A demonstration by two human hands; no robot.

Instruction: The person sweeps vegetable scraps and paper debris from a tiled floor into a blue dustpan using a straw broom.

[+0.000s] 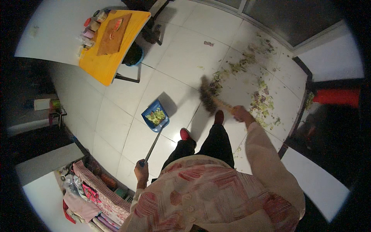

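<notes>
My left hand grips the end of the long handle of a blue dustpan. Pale green leaf scraps lie in the pan, which is held over or on the tiled floor to the left of my feet. In my right hand is the light wooden handle of a brush broom, whose dark bristles are blurred. Just beyond the bristles runs a trail of dark and green plant scraps. A second heap of leafy scraps lies to the right of my right hand.
A yellow table at the upper left bears a cutting board with watermelon pieces and several jars. Under it stands a blue-rimmed bin. A wrapper lies on the floor. Folded cloths fill the lower left; dark doorways open on both sides.
</notes>
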